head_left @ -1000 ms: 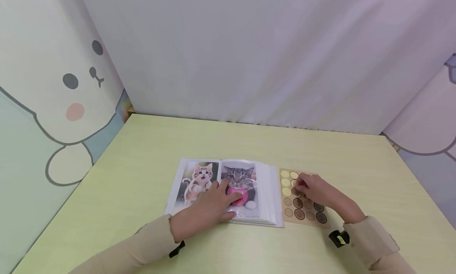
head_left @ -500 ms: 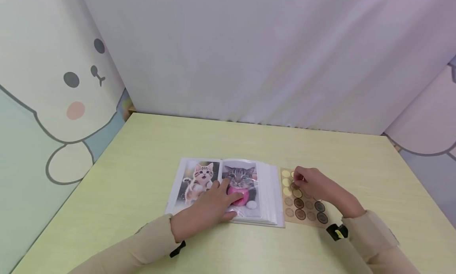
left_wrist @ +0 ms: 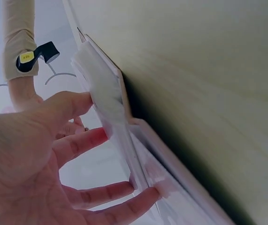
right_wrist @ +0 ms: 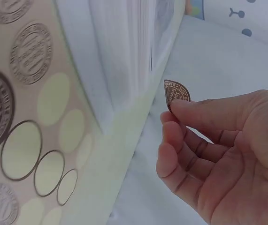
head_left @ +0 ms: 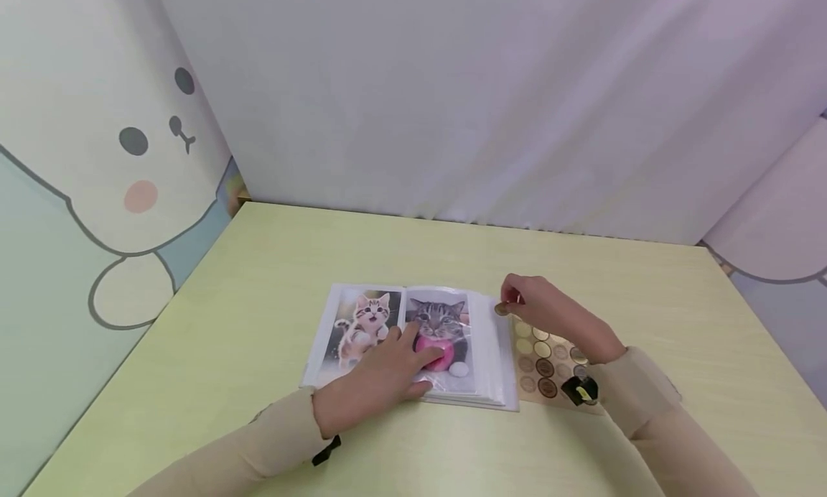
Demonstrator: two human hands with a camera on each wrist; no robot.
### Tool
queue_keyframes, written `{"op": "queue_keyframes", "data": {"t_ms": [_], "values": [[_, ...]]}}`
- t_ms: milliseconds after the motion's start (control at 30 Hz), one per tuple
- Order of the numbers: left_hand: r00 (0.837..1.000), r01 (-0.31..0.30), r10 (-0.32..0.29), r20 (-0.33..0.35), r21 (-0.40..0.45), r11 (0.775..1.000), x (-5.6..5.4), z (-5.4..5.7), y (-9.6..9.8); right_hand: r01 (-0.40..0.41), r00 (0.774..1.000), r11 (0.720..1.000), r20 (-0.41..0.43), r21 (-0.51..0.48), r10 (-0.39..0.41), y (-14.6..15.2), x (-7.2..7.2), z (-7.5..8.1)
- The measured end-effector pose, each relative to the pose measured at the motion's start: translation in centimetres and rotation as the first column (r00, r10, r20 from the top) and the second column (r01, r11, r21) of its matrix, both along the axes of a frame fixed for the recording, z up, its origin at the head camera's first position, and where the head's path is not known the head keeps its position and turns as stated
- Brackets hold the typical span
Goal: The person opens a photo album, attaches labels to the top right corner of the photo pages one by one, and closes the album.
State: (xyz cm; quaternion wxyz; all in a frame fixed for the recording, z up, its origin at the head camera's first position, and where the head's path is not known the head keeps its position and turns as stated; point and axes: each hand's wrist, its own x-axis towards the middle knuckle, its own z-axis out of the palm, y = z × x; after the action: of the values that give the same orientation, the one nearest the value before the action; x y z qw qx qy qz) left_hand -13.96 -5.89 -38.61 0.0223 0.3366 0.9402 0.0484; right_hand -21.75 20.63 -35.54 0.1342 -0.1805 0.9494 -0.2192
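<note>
An open photo album (head_left: 494, 353) lies on the table, a kitten photo (head_left: 363, 328) on its left page and a tabby cat photo (head_left: 439, 321) with a pink ball on its right. My left hand (head_left: 381, 371) rests on the album with fingers spread over the pages; in the left wrist view its fingertips touch the clear sleeves. My right hand (head_left: 549, 307) is raised above the top of the sticker sheet (head_left: 536, 396). Between thumb and index finger it pinches a round brown sticker (right_wrist: 175, 91), printed with light lettering.
The brown sheet lies right beside the album, bearing several round stickers and several pale round gaps. Pale yellow tabletop (head_left: 310, 245) surrounds both. A white curtain (head_left: 439, 102) hangs behind the table, and cartoon-printed cloth (head_left: 97, 159) covers the left side.
My right hand has peeled a round sticker off the sheet and carried it up and left, toward the album's upper right corner. The left hand has stayed on the pages.
</note>
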Motion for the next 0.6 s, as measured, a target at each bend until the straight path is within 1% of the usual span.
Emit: {"op": "queue_keyframes", "data": {"t_ms": [167,333,600], "values": [[1.000,0.005,-0.006,-0.014,-0.008,1.000,0.2,0.1,0.1,-0.034,0.999,0.999,-0.016,-0.019,0.034,-2.4,-1.0,0.4],[1.000,-0.010,0.010,-0.015,-0.012,1.000,0.5,0.2,0.1,-0.075,0.997,0.997,-0.039,-0.022,0.074,-5.5,-2.5,0.6],[0.996,-0.002,0.000,-0.092,-0.016,1.000,0.9,-0.2,0.0,-0.143,0.990,0.988,-0.015,-0.058,0.142,-10.3,-4.2,0.5]]}}
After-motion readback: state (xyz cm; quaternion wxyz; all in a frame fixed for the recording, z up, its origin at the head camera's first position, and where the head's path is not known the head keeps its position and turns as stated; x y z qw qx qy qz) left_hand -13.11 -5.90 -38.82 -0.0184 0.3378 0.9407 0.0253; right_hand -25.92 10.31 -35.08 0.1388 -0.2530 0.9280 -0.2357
